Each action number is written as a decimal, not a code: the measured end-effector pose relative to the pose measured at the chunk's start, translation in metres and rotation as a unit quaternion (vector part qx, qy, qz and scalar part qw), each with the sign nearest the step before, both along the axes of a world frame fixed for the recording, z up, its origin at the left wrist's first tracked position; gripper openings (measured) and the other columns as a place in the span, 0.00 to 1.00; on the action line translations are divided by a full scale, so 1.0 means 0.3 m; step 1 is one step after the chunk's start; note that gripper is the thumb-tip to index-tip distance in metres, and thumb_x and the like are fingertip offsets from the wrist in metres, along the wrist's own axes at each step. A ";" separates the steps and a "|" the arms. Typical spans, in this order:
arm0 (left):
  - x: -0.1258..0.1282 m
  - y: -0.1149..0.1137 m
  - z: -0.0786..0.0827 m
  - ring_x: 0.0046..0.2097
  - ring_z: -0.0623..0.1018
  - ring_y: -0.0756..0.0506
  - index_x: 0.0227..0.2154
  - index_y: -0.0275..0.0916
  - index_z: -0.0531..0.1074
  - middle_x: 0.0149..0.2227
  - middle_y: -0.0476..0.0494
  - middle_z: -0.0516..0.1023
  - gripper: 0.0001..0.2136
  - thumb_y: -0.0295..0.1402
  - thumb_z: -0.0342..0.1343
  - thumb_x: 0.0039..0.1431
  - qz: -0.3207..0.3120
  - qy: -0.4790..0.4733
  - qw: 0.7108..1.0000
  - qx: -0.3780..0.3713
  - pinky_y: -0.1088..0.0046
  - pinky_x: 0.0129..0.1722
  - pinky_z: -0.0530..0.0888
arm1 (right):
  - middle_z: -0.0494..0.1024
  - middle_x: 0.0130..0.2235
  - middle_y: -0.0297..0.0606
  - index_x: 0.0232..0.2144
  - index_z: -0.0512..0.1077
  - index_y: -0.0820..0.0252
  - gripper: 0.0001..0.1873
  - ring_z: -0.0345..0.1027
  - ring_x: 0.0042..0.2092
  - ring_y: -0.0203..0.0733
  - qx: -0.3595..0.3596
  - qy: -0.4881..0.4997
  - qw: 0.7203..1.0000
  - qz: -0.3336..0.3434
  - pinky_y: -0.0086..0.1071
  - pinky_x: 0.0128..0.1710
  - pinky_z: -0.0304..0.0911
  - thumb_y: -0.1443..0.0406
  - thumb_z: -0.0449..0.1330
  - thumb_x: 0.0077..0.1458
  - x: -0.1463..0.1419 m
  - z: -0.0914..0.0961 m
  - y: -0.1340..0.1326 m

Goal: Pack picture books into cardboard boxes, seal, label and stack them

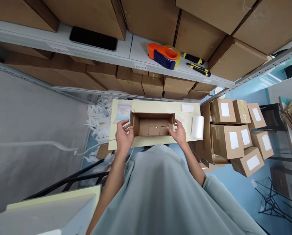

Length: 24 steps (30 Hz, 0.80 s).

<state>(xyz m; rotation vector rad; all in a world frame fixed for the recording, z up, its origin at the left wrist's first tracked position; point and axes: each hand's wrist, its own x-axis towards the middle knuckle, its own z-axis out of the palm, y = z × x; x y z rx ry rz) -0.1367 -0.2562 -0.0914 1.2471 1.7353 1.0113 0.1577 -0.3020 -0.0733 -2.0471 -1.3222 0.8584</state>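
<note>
An open cardboard box [152, 125] stands on a small pale yellow table [160, 107], its flaps up and its inside bare. My left hand [123, 135] grips the box's left end, fingers curled on the flap. My right hand [178, 131] holds the right end the same way. A small colourful packet [122, 112] lies just left of the box. On the right, a white roll [197, 127] and a white label [187, 108] rest on the table.
A metal shelf [126, 49] above the table carries an orange and blue tape dispenser [163, 55], two yellow-black knives [197, 65], a dark phone [93, 38] and large cartons. Sealed labelled boxes [236, 133] are stacked on the right. White paper scraps [99, 117] litter the floor at left.
</note>
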 end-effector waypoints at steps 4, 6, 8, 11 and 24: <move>-0.042 -0.003 0.027 0.71 0.73 0.35 0.52 0.43 0.79 0.65 0.36 0.77 0.21 0.26 0.52 0.58 -0.057 0.080 0.995 0.034 0.52 0.75 0.68 | 0.84 0.58 0.48 0.65 0.72 0.55 0.25 0.82 0.53 0.53 0.031 0.005 0.999 0.001 0.46 0.55 0.78 0.57 0.56 0.70 0.027 -0.007 -0.006; -0.072 -0.001 0.018 0.74 0.70 0.35 0.54 0.43 0.81 0.68 0.38 0.75 0.25 0.24 0.52 0.54 -0.066 0.088 0.993 0.033 0.52 0.78 0.63 | 0.85 0.58 0.48 0.65 0.73 0.57 0.26 0.83 0.50 0.53 0.035 -0.006 0.999 -0.010 0.46 0.54 0.77 0.58 0.53 0.71 0.062 -0.020 -0.012; -0.103 0.003 -0.006 0.73 0.71 0.35 0.55 0.42 0.81 0.69 0.38 0.75 0.27 0.24 0.52 0.53 -0.053 0.086 0.995 0.025 0.53 0.78 0.63 | 0.85 0.58 0.51 0.65 0.74 0.59 0.27 0.83 0.50 0.55 0.026 -0.024 0.999 -0.033 0.48 0.54 0.76 0.57 0.52 0.71 0.105 -0.036 -0.017; -0.143 0.008 -0.052 0.71 0.73 0.34 0.56 0.40 0.81 0.66 0.36 0.77 0.26 0.25 0.53 0.54 -0.024 0.090 0.996 0.009 0.52 0.78 0.63 | 0.87 0.53 0.54 0.62 0.76 0.63 0.28 0.83 0.50 0.57 -0.004 -0.041 0.997 -0.071 0.49 0.56 0.75 0.56 0.52 0.70 0.162 -0.058 -0.021; -0.190 0.000 -0.002 0.65 0.79 0.37 0.61 0.40 0.77 0.65 0.34 0.78 0.21 0.42 0.56 0.70 0.024 0.027 0.999 0.039 0.57 0.68 0.75 | 0.79 0.63 0.58 0.63 0.72 0.61 0.28 0.74 0.63 0.59 0.138 -0.094 0.985 -0.044 0.57 0.63 0.72 0.50 0.56 0.71 0.071 0.051 -0.005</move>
